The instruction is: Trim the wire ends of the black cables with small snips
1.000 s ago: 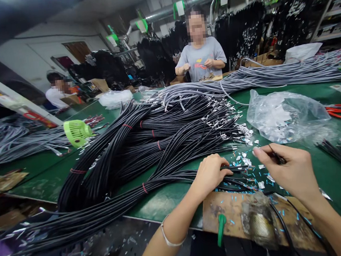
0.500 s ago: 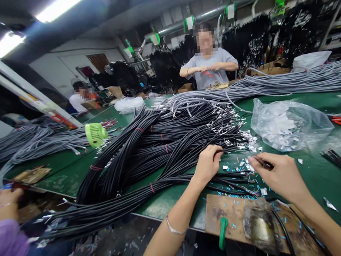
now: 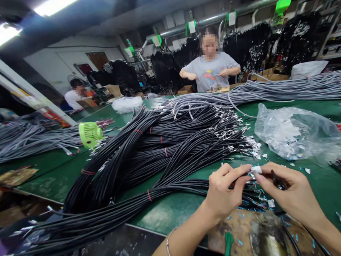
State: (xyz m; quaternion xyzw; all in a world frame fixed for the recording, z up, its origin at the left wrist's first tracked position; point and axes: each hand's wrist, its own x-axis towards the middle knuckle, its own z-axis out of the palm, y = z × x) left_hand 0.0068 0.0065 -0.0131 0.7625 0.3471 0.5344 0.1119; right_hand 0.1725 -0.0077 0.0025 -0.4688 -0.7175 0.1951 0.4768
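My left hand (image 3: pixel 228 187) pinches the end of a black cable, most of it hidden by the fingers. At its fingertips a short white wrapping (image 3: pixel 256 170) sticks out. My right hand (image 3: pixel 294 190) meets it from the right, thumb and forefinger closed on that white piece. A small dark tool (image 3: pixel 279 180), its kind unclear, is tucked in the right hand's curled fingers. A tied bundle of black cables (image 3: pixel 164 189) runs beneath and behind my left hand. Blue and white scraps lie around the cable ends below both hands.
A stained wooden board (image 3: pixel 228 231) with a metal block (image 3: pixel 271 239) and a green handle (image 3: pixel 228 247) is at the table's front edge. Further back are piled black cables (image 3: pixel 126 168), a clear bag (image 3: pixel 297 132), grey cables (image 3: pixel 275 89) and a green fan (image 3: pixel 90 135). A co-worker (image 3: pixel 213 69) sits opposite.
Both hands have come together; my left hand moved right and down from the black cables. The white piece now shows between the fingertips. The view has shifted slightly.
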